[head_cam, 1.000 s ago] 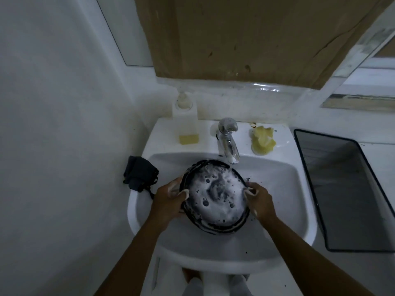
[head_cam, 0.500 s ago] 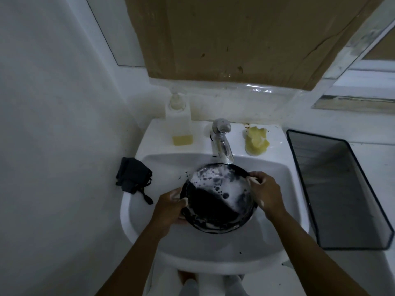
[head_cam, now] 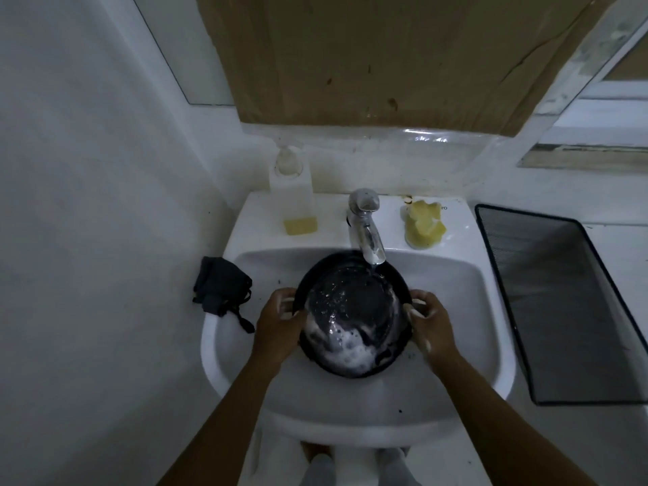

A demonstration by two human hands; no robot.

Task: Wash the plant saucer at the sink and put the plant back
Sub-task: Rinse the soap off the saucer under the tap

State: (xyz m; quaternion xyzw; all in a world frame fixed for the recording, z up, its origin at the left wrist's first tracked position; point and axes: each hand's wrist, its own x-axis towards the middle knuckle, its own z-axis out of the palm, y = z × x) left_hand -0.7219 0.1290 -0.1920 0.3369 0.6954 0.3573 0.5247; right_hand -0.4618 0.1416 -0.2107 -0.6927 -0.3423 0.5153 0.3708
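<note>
A round black plant saucer (head_cam: 352, 312) is held inside the white sink (head_cam: 470, 331), its far rim under the chrome tap (head_cam: 366, 224). Water runs from the spout onto it, and white foam lies in its near half. My left hand (head_cam: 278, 324) grips the saucer's left rim. My right hand (head_cam: 431, 324) grips the right rim, with suds on its fingers. No plant is in view.
A soap dispenser (head_cam: 296, 201) with yellow liquid stands on the sink's back left ledge, a yellow sponge (head_cam: 424, 224) on the back right. A dark cloth (head_cam: 221, 289) hangs at the sink's left edge. A black mesh tray (head_cam: 568, 303) lies to the right.
The saucer has moved back under the running tap. Water has washed the foam off its far half and pushed it to the near side. Both hands still hold the rim.
</note>
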